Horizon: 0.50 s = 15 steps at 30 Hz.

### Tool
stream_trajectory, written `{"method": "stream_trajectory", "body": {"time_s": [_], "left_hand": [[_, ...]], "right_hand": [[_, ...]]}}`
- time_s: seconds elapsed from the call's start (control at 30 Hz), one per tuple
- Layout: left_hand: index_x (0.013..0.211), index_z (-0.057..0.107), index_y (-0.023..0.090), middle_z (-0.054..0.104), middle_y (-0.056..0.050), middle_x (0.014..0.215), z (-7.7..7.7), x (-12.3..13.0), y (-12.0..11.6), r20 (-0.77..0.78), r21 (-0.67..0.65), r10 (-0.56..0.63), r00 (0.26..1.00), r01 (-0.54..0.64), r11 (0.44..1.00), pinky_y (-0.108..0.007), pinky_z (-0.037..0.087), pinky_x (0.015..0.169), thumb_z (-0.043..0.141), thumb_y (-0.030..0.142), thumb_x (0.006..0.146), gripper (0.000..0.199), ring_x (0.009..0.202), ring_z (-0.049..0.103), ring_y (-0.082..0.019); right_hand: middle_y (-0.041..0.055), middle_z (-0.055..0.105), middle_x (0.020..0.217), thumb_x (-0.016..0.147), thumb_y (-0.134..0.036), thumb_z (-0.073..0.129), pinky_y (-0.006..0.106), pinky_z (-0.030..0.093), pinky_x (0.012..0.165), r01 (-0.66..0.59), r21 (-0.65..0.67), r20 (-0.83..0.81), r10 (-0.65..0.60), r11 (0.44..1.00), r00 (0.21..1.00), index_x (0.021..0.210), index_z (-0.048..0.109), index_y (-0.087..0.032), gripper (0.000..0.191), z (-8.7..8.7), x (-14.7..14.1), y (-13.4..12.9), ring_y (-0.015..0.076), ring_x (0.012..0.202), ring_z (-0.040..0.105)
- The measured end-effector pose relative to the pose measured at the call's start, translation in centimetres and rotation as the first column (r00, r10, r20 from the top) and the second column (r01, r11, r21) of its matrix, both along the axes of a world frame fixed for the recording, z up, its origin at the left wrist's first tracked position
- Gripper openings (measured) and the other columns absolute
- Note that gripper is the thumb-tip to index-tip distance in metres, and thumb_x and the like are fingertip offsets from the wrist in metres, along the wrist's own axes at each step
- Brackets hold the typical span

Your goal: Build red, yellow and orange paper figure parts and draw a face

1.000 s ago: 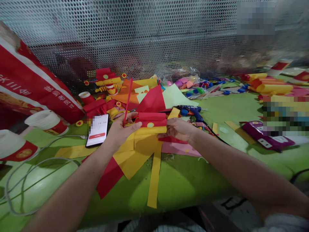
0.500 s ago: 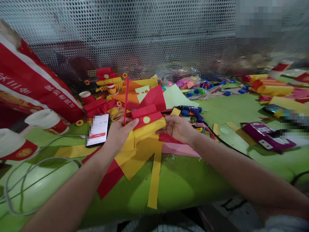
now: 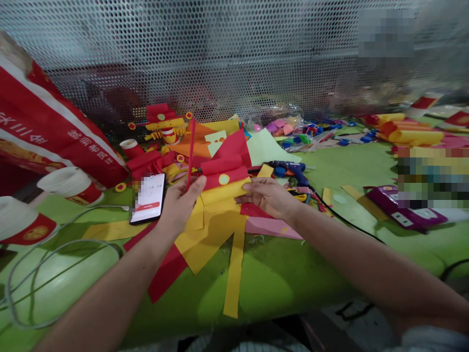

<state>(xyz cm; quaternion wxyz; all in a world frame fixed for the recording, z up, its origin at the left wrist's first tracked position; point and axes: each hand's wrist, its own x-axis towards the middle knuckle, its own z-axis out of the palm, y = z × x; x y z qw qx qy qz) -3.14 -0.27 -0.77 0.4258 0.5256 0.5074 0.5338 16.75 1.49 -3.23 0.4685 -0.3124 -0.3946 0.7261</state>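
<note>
Currently, bare left hand is pinching one thin red stick plus one red-and-yellow curled-paper piece mid-scene; bare right hand is gripping the piece's right end. Piece is curling red far, yellow near, showing one pale yellow-rimmed disc.

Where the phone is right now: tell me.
In the head view, the phone lies left of centre on the table, between the cable's end and the left hand.
</note>
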Motion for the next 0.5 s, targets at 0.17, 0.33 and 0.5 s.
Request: {"method": "stream_trajectory", "body": {"time_s": [0.17, 0.33, 0.5], "left_hand": [[0.069, 0.052, 0.021, 0.035, 0.007, 0.049, 0.34, -0.13, 0.09, 0.061, 0.069, 0.058, 0.996, -0.062, 0.996, -0.022, 0.015, 0.037, 0.060, 0.042, 0.072, 0.022, 0.039, 0.025, -0.006], [0.058, 0.048, 0.019, 0.029, 0.008, 0.042, 0.54, 0.08, -0.12, 0.023, 0.010, 0.022, 0.999, -0.023, 1.000, -0.021, 0.014, 0.037, 0.061, 0.034, 0.071, 0.024, 0.038, 0.021, -0.005], [0.055, 0.047, 0.018, 0.022, 0.010, 0.040, 0.54, 0.24, -0.04, 0.015, -0.081, 0.016, 1.000, -0.015, 0.997, -0.020, 0.010, 0.037, 0.066, 0.037, 0.066, 0.029, 0.036, 0.016, -0.003]], "right_hand": [[0.0041, 0.071, 0.070, 0.059, -0.020, 0.073, 0.035, 0.053, 0.071, 0.006, -0.002, -0.019, -0.006, 1.000, 1.000, 0.070, 0.067, -0.016, 0.013, -0.29, 0.12, 0.24, 0.0174, 0.066, 0.067], [0.0044, 0.071, 0.068, 0.058, -0.019, 0.071, 0.033, 0.053, 0.068, 0.028, -0.021, -0.021, -0.029, 0.999, 0.999, 0.069, 0.066, -0.016, 0.012, -0.23, 0.11, 0.31, 0.0169, 0.061, 0.066], [0.0041, 0.071, 0.069, 0.058, -0.018, 0.071, 0.035, 0.053, 0.072, 0.078, -0.007, -0.008, -0.078, 0.997, 0.997, 0.069, 0.066, -0.016, 0.012, -0.03, 0.17, 0.33, 0.0186, 0.066, 0.067]]}}
